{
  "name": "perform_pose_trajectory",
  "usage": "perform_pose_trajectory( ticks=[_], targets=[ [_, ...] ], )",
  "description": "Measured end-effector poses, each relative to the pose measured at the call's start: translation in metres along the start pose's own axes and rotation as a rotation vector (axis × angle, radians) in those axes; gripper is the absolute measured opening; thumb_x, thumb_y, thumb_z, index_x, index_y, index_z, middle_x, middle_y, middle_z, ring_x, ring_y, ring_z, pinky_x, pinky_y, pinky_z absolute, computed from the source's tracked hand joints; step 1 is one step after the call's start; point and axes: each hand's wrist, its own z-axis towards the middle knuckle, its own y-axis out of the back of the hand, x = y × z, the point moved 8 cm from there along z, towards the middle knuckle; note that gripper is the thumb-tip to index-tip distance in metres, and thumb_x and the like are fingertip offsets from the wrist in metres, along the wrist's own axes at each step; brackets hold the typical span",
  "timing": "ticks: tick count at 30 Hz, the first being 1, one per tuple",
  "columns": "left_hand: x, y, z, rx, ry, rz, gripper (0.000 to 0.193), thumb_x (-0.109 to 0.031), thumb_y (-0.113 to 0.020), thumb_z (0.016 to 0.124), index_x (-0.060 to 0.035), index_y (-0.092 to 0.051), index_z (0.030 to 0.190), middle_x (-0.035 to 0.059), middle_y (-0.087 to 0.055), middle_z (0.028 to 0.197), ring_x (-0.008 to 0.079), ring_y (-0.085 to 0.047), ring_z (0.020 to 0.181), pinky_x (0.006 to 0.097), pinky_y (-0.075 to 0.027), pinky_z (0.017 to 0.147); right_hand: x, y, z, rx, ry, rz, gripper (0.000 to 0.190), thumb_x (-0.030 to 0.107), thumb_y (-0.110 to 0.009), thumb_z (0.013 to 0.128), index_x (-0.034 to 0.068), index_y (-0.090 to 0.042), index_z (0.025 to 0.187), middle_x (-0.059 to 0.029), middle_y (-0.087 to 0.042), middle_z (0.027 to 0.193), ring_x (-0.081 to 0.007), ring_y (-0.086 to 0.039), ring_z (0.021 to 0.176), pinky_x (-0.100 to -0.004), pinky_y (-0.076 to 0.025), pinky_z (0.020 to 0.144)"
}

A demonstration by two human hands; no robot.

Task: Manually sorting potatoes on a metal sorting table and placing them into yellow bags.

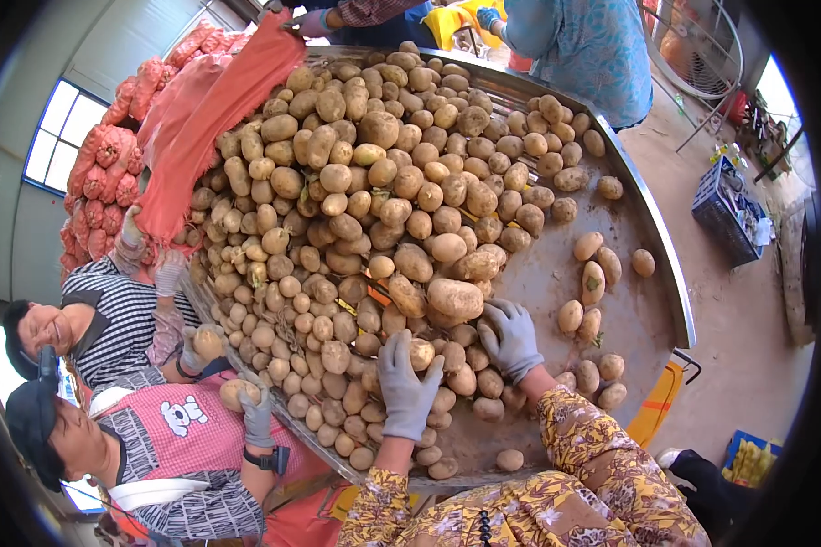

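Observation:
My left hand [408, 391], in a grey glove, reaches into the near side of a large heap of potatoes. A small potato [421, 354] sits between its thumb and fingers. My right hand [511, 340], gloved the same way, rests against the heap's right edge with its fingers bent. Its palm side is hidden, so whether it holds anything cannot be seen. Just beyond both hands lies a big oblong potato [455, 299] on top of others. The heap covers much of a metal sorting table [540, 273] with a raised rim.
Loose potatoes [593, 282] lie on the table's right part. Two co-workers at the left handle potatoes and a red mesh sack [212, 130]; others stand at the far side. Filled red sacks [102, 178] are stacked behind. A blue crate [727, 212] and a fan [698, 48] stand right.

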Motion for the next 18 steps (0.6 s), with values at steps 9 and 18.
perform_pose_trajectory(
  ticks=[9,18],
  targets=[
    [0.033,0.053,-0.049,-0.088,0.013,0.284,0.051,-0.033,-0.081,0.089,-0.0005,-0.067,0.126,0.0202,-0.058,0.144,0.0429,-0.049,0.138,0.0570,-0.035,0.121,-0.005,-0.005,-0.004,-0.002,-0.004,-0.018,0.033,0.026,-0.072,0.092,0.011,-0.072,0.122,-0.0109,-0.069,0.126,-0.0352,-0.064,0.116,-0.0471,-0.050,0.103],
    [0.049,0.028,-0.038,0.011,0.077,0.282,0.053,-0.023,-0.072,0.097,0.0017,-0.060,0.142,0.0283,-0.052,0.153,0.0466,-0.039,0.151,0.0553,-0.035,0.122,0.011,-0.003,-0.006,0.014,-0.075,0.036,0.036,0.027,-0.068,0.096,0.010,-0.069,0.128,-0.0150,-0.067,0.133,-0.0385,-0.061,0.124,-0.0491,-0.048,0.109]
  ],
)
